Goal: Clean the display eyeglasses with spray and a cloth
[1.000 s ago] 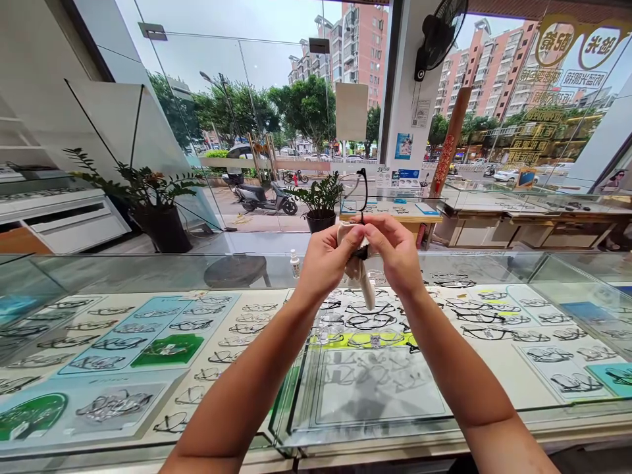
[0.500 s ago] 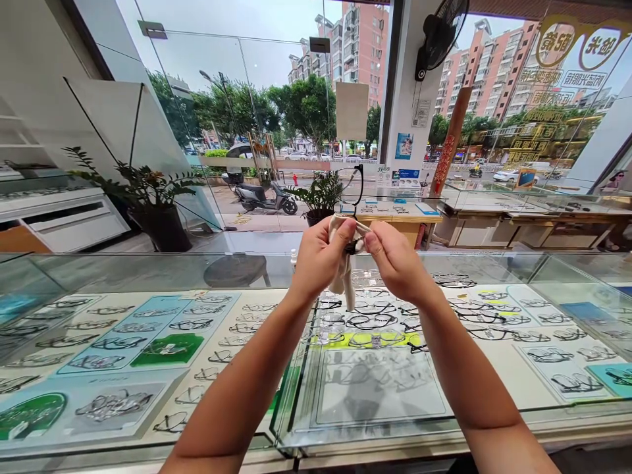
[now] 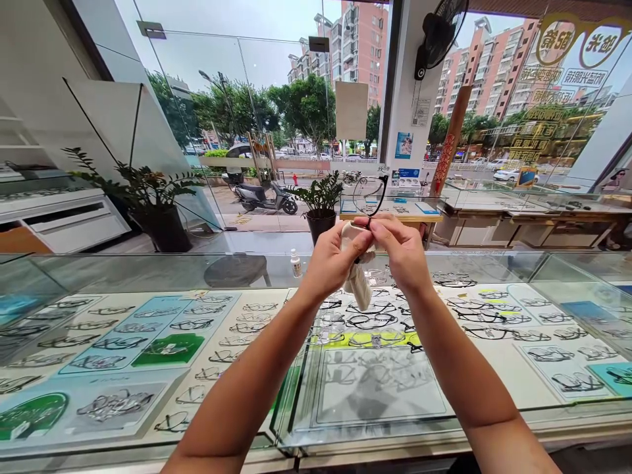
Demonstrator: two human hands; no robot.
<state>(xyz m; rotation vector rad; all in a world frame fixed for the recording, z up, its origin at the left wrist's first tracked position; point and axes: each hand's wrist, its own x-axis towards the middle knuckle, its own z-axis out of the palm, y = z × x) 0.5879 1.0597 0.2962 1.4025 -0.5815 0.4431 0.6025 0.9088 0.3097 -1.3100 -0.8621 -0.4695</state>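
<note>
Above the glass counter, I hold a pair of black-rimmed eyeglasses (image 3: pixel 384 191) with one lens standing upright over my fingers. A pale cloth (image 3: pixel 361 293) is bunched around the lower part and hangs beneath my hands. My left hand (image 3: pixel 334 258) is closed on the cloth, thumb pressed towards the middle of the glasses. Close beside it, my right hand (image 3: pixel 403 255) pinches the eyeglasses near the bridge, fingertips almost touching my left thumb. The other lens is hidden by cloth and fingers.
Beneath my arms is a glass display case (image 3: pixel 380 421) with many spectacle frames inside. A small white bottle (image 3: pixel 295 263) stands beyond my left wrist. Farther off are a dark stool (image 3: pixel 236 268), potted plants (image 3: pixel 160 227) and another counter (image 3: pixel 523 210) by the windows.
The eyeglasses have shifted right and tilted, with the exposed lens turned. My right hand has moved in from pulling the cloth to the bridge. The small bottle has come into fuller view.
</note>
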